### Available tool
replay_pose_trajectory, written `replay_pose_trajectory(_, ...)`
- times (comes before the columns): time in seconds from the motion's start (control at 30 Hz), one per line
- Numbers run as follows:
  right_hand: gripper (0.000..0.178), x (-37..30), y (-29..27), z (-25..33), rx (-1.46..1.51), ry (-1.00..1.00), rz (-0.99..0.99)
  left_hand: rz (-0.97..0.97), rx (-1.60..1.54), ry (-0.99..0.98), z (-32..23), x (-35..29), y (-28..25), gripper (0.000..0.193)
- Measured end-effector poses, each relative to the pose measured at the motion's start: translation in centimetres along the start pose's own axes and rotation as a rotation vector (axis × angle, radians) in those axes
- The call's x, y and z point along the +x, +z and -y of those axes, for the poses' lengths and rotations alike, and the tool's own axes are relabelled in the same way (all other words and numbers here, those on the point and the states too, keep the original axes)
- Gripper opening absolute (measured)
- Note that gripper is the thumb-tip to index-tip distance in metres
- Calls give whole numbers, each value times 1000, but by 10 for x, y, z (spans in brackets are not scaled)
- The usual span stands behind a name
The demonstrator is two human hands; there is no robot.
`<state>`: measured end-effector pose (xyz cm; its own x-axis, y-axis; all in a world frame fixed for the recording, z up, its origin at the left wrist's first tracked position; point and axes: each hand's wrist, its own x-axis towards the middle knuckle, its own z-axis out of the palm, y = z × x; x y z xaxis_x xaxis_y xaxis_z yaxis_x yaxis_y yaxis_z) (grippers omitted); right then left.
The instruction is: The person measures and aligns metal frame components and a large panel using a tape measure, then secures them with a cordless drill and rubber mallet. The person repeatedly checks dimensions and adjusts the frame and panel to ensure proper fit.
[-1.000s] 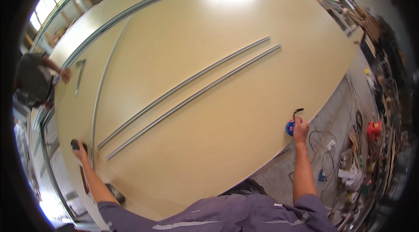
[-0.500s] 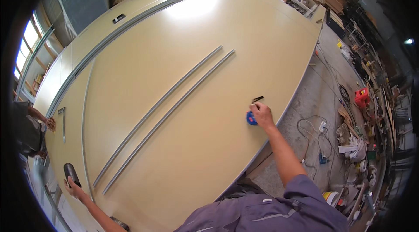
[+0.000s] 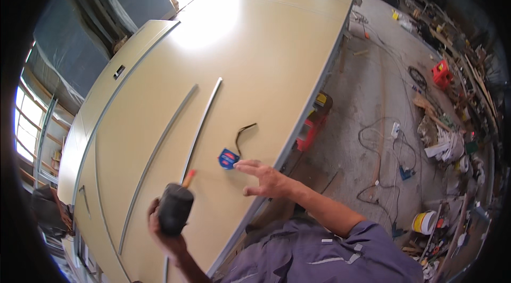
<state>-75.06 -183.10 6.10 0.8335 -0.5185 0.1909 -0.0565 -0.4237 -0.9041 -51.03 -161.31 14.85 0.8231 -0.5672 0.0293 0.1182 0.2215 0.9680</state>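
Observation:
My left hand (image 3: 166, 235) grips a thick black thing (image 3: 176, 209) with rounded ends, held up over the pale panel (image 3: 277, 59). A small red and yellow tip (image 3: 188, 178) shows just beyond it; whether it belongs to the black thing I cannot tell. Fingers apart, my right hand (image 3: 266, 179) is at the blue and red tape measure (image 3: 228, 159) lying on the panel. Its fingertips reach the tape's edge, touching or just short of it. A bent dark strap (image 3: 242, 136) extends from the tape measure. Two slim metal strips (image 3: 205, 115) (image 3: 159, 147) lie left of it.
Another thin strip (image 3: 99, 187) and an angled metal tool (image 3: 85, 200) lie farther left. Beside them is a co-worker's dark clothing (image 3: 49, 211). A red and black case (image 3: 314, 123) stands beyond the panel's right edge. Cables (image 3: 367, 128) and a white bucket (image 3: 424, 223) are on the floor.
My left hand has brought the black thing from the far left toward the middle. My right hand has let go of the tape measure and opened. The view has shifted.

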Motion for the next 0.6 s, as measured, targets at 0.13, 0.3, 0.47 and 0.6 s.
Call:
replay_pose_trajectory(0.13,82,-43,-24,-26,-22,22,-84,262,130,150,18,-23,146,42)
replay_pose_trajectory(0.3,82,-63,-97,-36,-15,-14,-399,574,204,441,17,-37,252,44)
replay_pose_trajectory(0.47,81,-70,-190,-44,-151,-131,-635,914,31,216,28,-34,340,45)
replay_pose_trajectory(0.6,62,-86,-259,-41,-298,-43,-568,1009,-150,-247,55,-10,403,48)
